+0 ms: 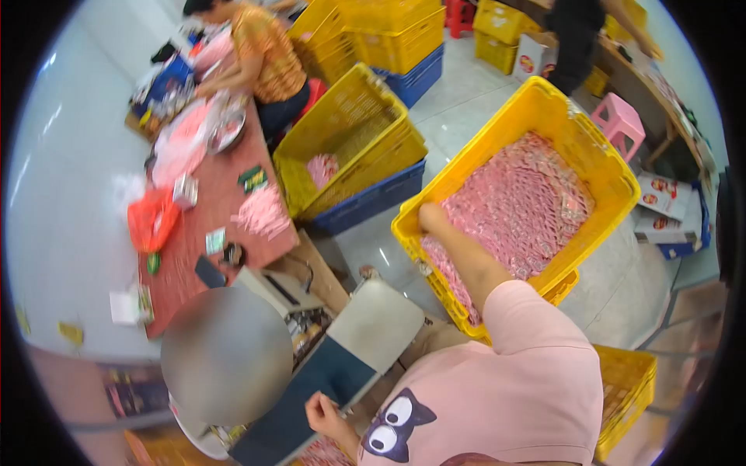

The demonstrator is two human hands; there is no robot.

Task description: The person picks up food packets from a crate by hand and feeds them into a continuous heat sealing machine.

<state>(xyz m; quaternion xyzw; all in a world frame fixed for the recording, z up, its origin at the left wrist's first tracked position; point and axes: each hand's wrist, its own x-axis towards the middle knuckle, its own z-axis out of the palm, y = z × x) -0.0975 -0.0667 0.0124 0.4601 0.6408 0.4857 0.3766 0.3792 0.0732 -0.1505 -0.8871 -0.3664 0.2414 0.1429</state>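
My right arm reaches over a big yellow crate (610, 155) filled with small pink wrapped packets (521, 202). My right hand (430, 217) is down at the crate's left inner side, and its fingers are hidden there. Near the bottom, my left hand (328, 418) is held in front of my pink shirt (505, 388), its fingers curled together; what they hold, if anything, is too small to make out. Beside it is a grey and dark-blue machine surface (381, 314). More pink packets (322, 450) show below my left hand.
A red table (183, 268) at left bears pink pieces (263, 211), a metal bowl (227, 132) and a red bag (152, 220). A person (268, 54) sits at its far end; another person (575, 39) stands behind my crate. Yellow crates (350, 140) and a pink stool (619, 124) stand around.
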